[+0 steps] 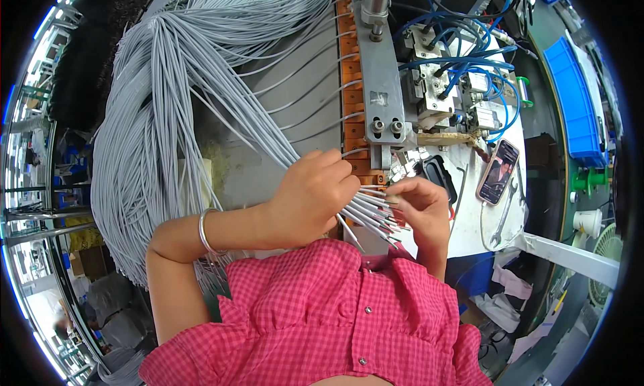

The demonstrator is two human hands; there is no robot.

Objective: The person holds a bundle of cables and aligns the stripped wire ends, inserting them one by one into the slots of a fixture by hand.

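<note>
Head view: a thick bundle of grey cables (pixel 154 117) is seen draped from the upper left down across the surface (pixel 469 231). The near ends of a handful of these cables (pixel 372 215), stripped and fanned out, are gripped by the left hand (pixel 312 195), whose fingers are curled closed around them just in front of the person's pink checked shirt (pixel 322 312). A silver bangle (pixel 204 231) is worn on the left wrist. The right hand (pixel 422 208) is held just beside the fanned ends, its thumb and forefinger pinched together on the tip of one cable; the other fingers are loosely bent. Directly above both hands a row of orange clamps (pixel 350 90) is fixed along a grey metal bar (pixel 379 84), and single cables are already laid into several of the clamps. Blue hoses (pixel 463 57) are looped over the machine parts to the right. A phone (pixel 498 172) and a spanner (pixel 504 218) are laid on the surface near the right hand.
</note>
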